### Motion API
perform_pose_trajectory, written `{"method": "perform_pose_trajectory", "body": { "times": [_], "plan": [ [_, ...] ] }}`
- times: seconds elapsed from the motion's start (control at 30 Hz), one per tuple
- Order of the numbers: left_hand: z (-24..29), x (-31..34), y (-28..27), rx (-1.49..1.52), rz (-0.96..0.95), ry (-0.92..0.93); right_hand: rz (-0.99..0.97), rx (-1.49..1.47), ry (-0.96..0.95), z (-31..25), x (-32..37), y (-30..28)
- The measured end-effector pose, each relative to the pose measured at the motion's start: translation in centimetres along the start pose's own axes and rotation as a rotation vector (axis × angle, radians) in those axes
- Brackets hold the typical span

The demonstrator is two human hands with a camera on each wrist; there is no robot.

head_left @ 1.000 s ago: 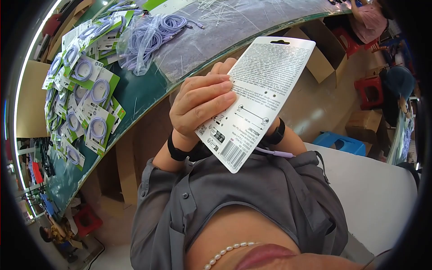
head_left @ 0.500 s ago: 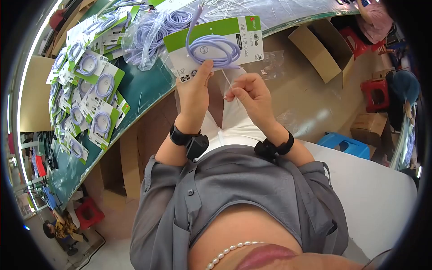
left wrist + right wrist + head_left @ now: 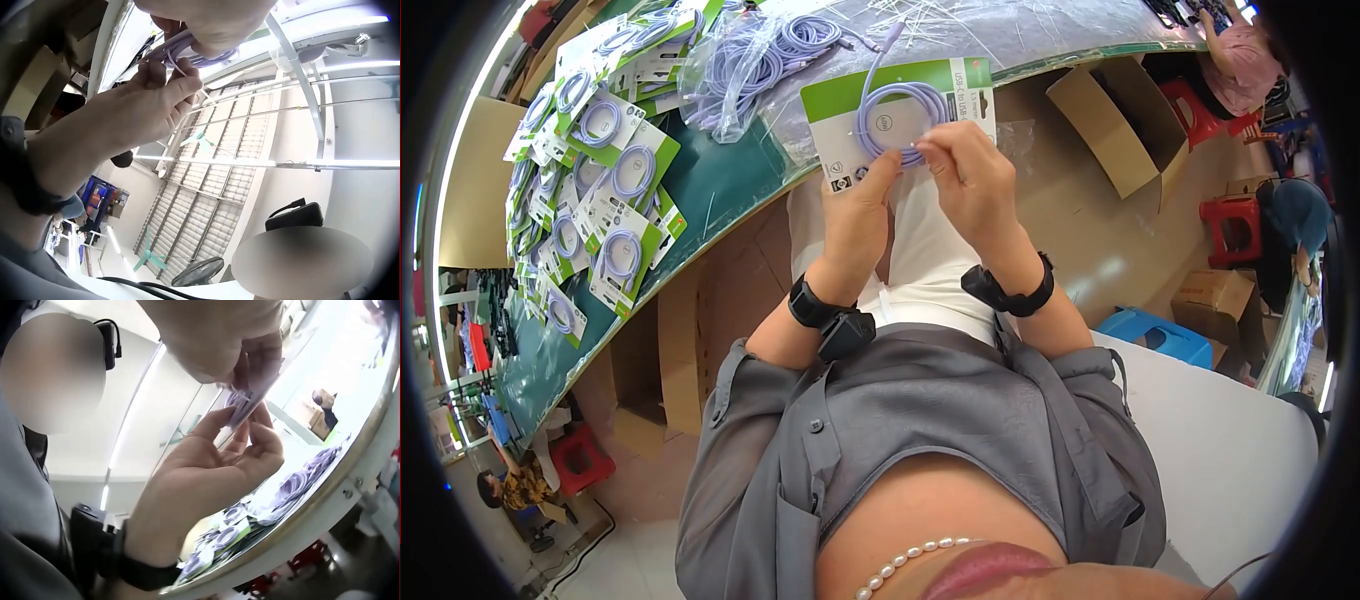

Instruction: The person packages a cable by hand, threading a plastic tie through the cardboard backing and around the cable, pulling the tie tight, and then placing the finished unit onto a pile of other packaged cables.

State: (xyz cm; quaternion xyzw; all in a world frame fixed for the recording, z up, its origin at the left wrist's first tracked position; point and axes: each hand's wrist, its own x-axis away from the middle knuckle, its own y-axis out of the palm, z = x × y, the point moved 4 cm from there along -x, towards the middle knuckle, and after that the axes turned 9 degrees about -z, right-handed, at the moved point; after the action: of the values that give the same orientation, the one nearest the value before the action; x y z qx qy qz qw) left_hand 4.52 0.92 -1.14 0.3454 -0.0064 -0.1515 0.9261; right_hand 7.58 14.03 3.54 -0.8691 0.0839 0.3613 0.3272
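Observation:
My left hand (image 3: 855, 225) grips the lower edge of a green and white packaging card (image 3: 832, 150), its thumb on the printed front. A lilac USB-C cable (image 3: 867, 122) lies coiled on that face, one plug end standing up past the card's top edge. At the coil's lower right, my right hand (image 3: 978, 185) pinches a thin white tie, mostly covered by its fingers in the head view. The left wrist view shows the white tie (image 3: 170, 59) running from the cable down to the right hand (image 3: 134, 109). In the right wrist view the card is seen nearly edge-on.
Carded lilac cables (image 3: 635, 170) lie piled on the green table (image 3: 690, 215) at left. Beside them is a clear bag of loose cables (image 3: 735, 85). White ties (image 3: 960, 25) are scattered at the back. An open carton (image 3: 1100, 125) and a blue stool (image 3: 1160, 335) stand at right.
The card has been turned from its printed back to its front. My right hand has moved up from below the card to the coil's lower edge.

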Motion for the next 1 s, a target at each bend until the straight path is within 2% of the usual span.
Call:
{"method": "perform_pose_trajectory", "body": {
  "times": [0.03, 0.13, 0.3, 0.4, 0.57, 0.67, 0.7, 0.8, 0.83, 0.93, 1.0],
  "plan": [
    [-0.1, 0.1, -0.1, -0.064, 0.012, 0.005, -0.001, 0.001, 0.002, -0.1, 0.1, 0.0],
    [-0.2, 0.3, 0.0, -0.129, 0.019, 0.013, 0.068, -0.687, 0.47, 1.5, 0.9, 0.5],
    [0.1, 0.3, 1.0, -0.142, 0.021, 0.039, 0.116, -0.709, 0.355, 1.1, 1.2, -0.1],
    [-0.1, 0.3, 0.9, -0.128, 0.019, 0.046, 0.039, -0.561, 0.348, 0.7, 0.7, -0.4],
    [-0.5, 0.2, 0.4, -0.053, 0.011, 0.065, 0.105, -0.483, 0.301, -0.4, -0.1, -0.8],
    [-0.5, 0.1, 0.3, -0.04, 0.025, 0.084, -0.014, -0.044, 0.08, -1.5, -0.5, -1.3],
    [-0.4, 0.0, 0.3, -0.048, 0.035, 0.095, -0.015, -0.045, 0.08, -1.7, -0.6, -1.5],
    [-0.3, -0.3, 0.0, -0.061, 0.038, 0.126, -0.04, -0.216, 0.31, -1.6, -0.6, -1.8],
    [-0.3, -0.4, -0.1, -0.065, 0.031, 0.146, -0.042, -0.216, 0.311, -1.3, -0.6, -1.7],
    [-0.4, -0.5, -0.1, -0.09, 0.034, 0.155, -0.053, 0.048, 0.064, -1.6, -0.8, -1.6],
    [-0.4, -0.5, -0.1, -0.138, 0.054, 0.137, -0.07, 0.118, 0.041, -1.9, -1.0, -1.6]
  ]
}}
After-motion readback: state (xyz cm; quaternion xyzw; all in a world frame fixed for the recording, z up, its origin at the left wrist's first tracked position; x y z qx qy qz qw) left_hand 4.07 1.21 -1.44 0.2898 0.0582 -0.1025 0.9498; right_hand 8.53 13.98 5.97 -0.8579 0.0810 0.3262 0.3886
